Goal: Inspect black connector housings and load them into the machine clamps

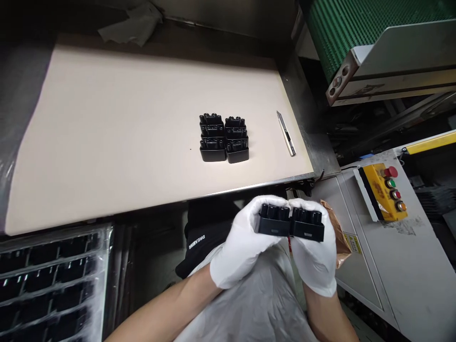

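My left hand (pixel 245 242), in a white glove, is closed round a black plastic part (pixel 274 225) with short round posts on top. A similar black part (pixel 308 229) is gripped by my right hand (pixel 317 261), also gloved in white. Both parts are held side by side in front of my lap, just off the table's front edge. On the pale table sheet (pixel 124 128), several like black parts (pixel 213 153) stand in two columns, posts up. A slim cutter knife (pixel 286 134) lies to the right of them.
A plastic-covered tray (pixel 103 285) with black parts is at the lower left. A grey cloth (pixel 133 26) lies behind the sheet. At right are a green conveyor belt (pixel 370 23) and a yellow button box (pixel 386 192) on a grey cabinet.
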### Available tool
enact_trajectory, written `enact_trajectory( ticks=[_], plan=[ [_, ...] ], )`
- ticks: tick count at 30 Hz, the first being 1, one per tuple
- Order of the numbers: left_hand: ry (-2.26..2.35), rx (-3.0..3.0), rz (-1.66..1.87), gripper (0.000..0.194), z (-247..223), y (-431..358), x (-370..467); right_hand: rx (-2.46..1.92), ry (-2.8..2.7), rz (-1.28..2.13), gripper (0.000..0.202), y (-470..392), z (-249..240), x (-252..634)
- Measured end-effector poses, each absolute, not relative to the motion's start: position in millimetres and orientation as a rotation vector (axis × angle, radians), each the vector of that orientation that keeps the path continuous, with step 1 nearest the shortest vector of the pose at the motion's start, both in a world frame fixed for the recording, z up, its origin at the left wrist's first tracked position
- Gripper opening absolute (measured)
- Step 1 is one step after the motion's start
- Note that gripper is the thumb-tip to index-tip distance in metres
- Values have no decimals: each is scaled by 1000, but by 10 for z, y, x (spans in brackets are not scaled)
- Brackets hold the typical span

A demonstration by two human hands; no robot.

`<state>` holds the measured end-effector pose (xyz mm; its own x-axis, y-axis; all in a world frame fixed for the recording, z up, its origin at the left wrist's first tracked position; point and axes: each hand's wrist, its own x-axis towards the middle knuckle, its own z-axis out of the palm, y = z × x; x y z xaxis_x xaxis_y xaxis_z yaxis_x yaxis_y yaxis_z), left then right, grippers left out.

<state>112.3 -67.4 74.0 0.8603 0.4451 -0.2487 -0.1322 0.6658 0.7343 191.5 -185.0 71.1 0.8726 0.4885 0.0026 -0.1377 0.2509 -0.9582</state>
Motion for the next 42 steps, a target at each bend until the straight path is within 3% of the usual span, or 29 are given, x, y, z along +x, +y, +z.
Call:
enact_trajectory(
  ticks=[9, 17, 28, 36, 42],
  plan=[
    [472, 923, 413, 38, 758, -680, 1099, -1357, -392, 383, 30, -1842, 768, 1900],
    [543, 1178, 624, 52, 824, -742, 1076, -1663, -424, 250, 37, -1835, 834, 1805],
    [594, 1326, 655, 37, 812, -775, 1021, -1903, -470, 100, 43, -1822, 746, 1665],
    [570, 1417, 656, 52, 663, -840, 987, -2158, -805, -119, 45, -1742, 826, 1681],
    [566, 1489, 680, 50, 657, -841, 961, -2227, -904, -194, 47, -1688, 830, 1678]
  ],
)
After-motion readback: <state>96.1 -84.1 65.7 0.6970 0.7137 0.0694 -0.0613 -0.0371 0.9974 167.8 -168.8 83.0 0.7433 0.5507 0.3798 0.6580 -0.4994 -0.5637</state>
